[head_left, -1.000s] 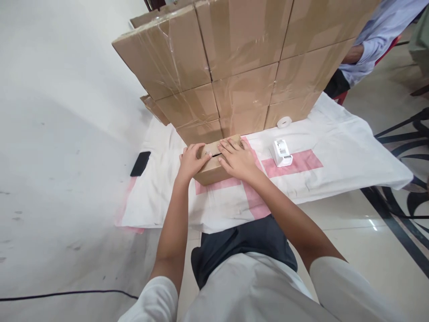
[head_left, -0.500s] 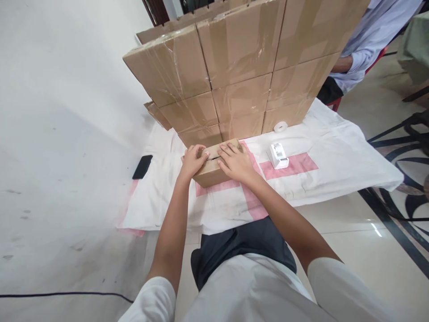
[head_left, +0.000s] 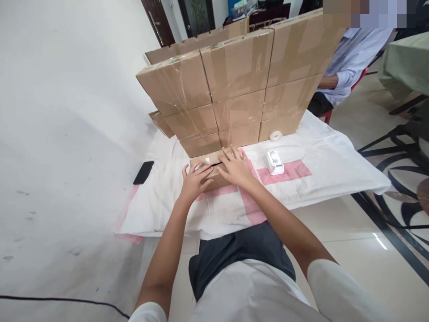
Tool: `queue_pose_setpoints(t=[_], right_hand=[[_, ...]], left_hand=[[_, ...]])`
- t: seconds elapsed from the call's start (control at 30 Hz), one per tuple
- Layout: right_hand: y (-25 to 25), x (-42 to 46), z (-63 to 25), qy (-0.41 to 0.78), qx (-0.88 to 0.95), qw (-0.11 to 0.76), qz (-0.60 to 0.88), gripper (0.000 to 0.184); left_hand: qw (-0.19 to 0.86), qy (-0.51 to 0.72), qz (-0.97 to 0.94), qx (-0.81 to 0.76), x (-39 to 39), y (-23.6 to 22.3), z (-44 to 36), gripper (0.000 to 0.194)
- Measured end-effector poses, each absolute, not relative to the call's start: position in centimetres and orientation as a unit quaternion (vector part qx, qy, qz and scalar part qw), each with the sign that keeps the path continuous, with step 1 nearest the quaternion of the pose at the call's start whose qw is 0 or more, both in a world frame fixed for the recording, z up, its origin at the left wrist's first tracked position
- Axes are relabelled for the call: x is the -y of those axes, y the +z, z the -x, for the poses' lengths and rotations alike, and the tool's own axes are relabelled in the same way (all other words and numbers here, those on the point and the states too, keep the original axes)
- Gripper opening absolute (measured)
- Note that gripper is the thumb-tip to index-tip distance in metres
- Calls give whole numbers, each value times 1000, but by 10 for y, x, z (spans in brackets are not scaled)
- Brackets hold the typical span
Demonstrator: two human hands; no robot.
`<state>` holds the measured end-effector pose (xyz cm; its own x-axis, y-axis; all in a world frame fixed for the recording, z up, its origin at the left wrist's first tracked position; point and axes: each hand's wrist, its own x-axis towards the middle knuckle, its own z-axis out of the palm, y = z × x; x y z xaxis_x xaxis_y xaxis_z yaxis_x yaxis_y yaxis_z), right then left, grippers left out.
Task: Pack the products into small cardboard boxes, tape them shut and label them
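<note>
A small cardboard box sits on the cloth-covered table in front of me, a dark gap running between its top flaps. My left hand lies over the box's left end with its fingers spread. On the right part of the top rests my right hand, fingers stretched out and apart. A bit of clear tape shows near the left fingertips. To the right of the box stands a white tape dispenser, and a white tape roll lies behind it.
A tall wall of taped cardboard boxes rises right behind the small box. A black phone lies at the left of the white cloth, which has pink strips. Beyond the boxes at right sits another person in a light shirt.
My left hand has shifted from the box's left edge onto its top, its fingers now flatter. The gap between the flaps shows wider. My view has tilted up slightly.
</note>
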<state>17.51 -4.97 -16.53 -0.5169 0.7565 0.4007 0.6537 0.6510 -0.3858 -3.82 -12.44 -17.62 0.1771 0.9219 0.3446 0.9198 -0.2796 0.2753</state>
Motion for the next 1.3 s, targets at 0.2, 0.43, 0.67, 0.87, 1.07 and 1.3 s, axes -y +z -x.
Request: queue_pose_setpoints(t=[0.2, 0.43, 0.67, 0.87, 1.07, 1.3], right_hand=[[-171, 4, -234, 349, 868, 214, 281, 115], [-195, 41, -267, 370, 859, 263, 237, 123], [-211, 123, -388, 159, 771, 476, 392, 96], [-204, 118, -511, -86, 517, 588, 616, 95], [-227, -57, -542, -97, 470, 543, 689, 81], [-226, -228, -500, 52, 543, 455, 704, 104]], left_hand=[[-12, 250, -797, -550, 132, -185, 53, 38], [-85, 268, -834, -476, 135, -196, 61, 56], [-217, 408, -784, -414, 132, -225, 0, 64], [-81, 354, -784, -503, 108, -280, -29, 42], [-6, 280, -807, -520, 100, -312, -23, 36], [7, 298, -819, -491, 102, -308, -17, 30]])
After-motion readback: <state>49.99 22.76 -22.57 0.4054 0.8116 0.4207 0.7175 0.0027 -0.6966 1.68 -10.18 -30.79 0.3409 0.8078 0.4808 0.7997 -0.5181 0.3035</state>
